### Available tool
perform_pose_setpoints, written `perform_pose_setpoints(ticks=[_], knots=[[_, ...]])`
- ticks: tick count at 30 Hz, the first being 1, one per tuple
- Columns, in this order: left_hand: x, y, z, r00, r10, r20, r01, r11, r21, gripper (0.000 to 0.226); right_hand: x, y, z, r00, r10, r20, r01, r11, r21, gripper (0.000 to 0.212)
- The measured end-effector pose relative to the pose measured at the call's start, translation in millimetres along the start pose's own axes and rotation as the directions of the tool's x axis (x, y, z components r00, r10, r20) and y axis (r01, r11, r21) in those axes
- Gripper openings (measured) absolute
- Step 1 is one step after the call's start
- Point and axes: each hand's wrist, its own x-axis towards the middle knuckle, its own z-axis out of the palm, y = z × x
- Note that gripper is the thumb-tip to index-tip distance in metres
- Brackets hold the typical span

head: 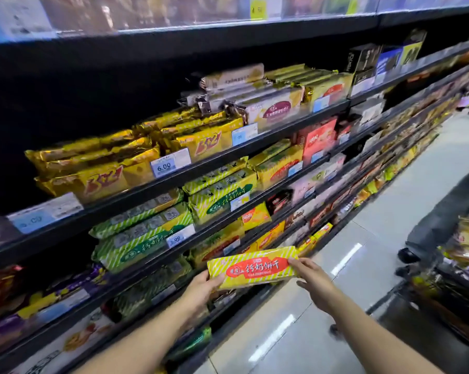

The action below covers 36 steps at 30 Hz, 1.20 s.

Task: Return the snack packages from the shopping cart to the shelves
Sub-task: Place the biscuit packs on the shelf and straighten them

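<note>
The left hand [203,286] grips one end of the biscuit pack [252,267], the right hand [311,276] touches the other with straight fingers, at a shop shelf [147,190] edge.

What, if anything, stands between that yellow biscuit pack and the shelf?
Nothing visible. The left hand grips the yellow pack and the right hand touches its other end, in open air just in front of the shelf. Matching packs already lie there, so room may be tight.
</note>
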Motion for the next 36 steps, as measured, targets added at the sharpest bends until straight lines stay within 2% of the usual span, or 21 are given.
perform_pose_setpoints(ticks=[3,7,10,14,17,18,20,23,25,28,31,36], knots=[[22,0,-5,1.0,-0.016,0.006,0.016,1.0,0.019,0.032,19,-6,-3,1.0,0.01,0.022,-0.01,1.0,-0.025,0.01],[40,2,2,1.0,-0.023,-0.014,0.023,0.999,0.029,0.024,41,-9,-10,0.999,0.009,0.035,-0.006,0.997,-0.076,0.007],[51,-3,12,0.998,-0.048,-0.045,0.049,0.998,0.04,0.02,55,-16,-13,0.998,0.024,0.064,-0.014,0.988,-0.156,0.019],[56,-2,27,0.979,-0.084,-0.184,0.085,0.996,-0.007,0.026,76,-25,-17,0.985,0.075,0.154,-0.027,0.956,-0.292,0.025],[54,-4,40,0.949,-0.099,-0.299,0.093,0.995,-0.035,0.023,97,-25,-32,0.953,0.096,0.286,0.033,0.91,-0.414,0.051],[51,-4,46,0.942,-0.085,-0.325,0.085,0.996,-0.013,0.029,103,-26,-38,0.939,0.103,0.328,0.054,0.897,-0.439,0.056],[49,-10,59,0.935,-0.053,-0.351,0.072,0.997,0.042,0.047,112,-34,-46,0.913,0.107,0.393,0.102,0.873,-0.476,0.048],[35,-15,84,0.925,0.022,-0.378,0.02,0.994,0.107,0.041,121,-42,-59,0.879,0.079,0.47,0.18,0.858,-0.482,0.03],[25,-16,95,0.916,0.072,-0.395,-0.012,0.988,0.154,0.037,129,-38,-66,0.855,0.044,0.517,0.234,0.857,-0.459,0.029],[17,-27,96,0.892,0.156,-0.424,-0.016,0.949,0.315,0.042,142,-26,-67,0.826,-0.063,0.561,0.343,0.845,-0.411,0.032],[20,-41,87,0.843,0.294,-0.451,-0.078,0.896,0.437,0.045,160,-11,-61,0.765,-0.206,0.61,0.51,0.773,-0.378,0.037],[48,-68,68,0.631,0.573,-0.523,-0.141,0.748,0.649,0.039,197,22,-40,0.665,-0.431,0.61,0.695,0.657,-0.294,0.047]])
